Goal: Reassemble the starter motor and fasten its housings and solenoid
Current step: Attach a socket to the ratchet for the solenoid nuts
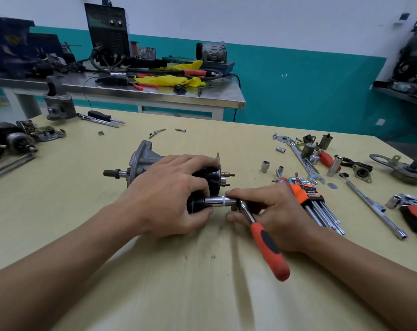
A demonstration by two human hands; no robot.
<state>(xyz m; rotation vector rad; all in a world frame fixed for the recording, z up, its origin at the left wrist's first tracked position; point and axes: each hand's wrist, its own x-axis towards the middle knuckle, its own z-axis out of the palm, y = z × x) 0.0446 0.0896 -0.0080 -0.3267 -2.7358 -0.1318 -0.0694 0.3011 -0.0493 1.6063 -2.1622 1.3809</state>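
Note:
The starter motor point(143, 161) lies on its side in the middle of the table, grey aluminium nose and shaft to the left, black body and solenoid studs to the right. My left hand point(169, 199) grips the black body from above. My right hand point(264, 206) pinches the head of a ratchet wrench point(267, 244) with a red and black handle that points toward me. Its chrome socket point(218, 201) is pushed against the right end of the motor's body.
To the right lie an orange hex key set point(307, 194), loose sockets point(264, 166), spanners point(300, 158), an extension bar point(370, 204) and small parts. Loose bolts point(157, 133) sit behind the motor. Another starter's parts point(13, 139) lie at far left. A steel bench point(121, 89) stands behind.

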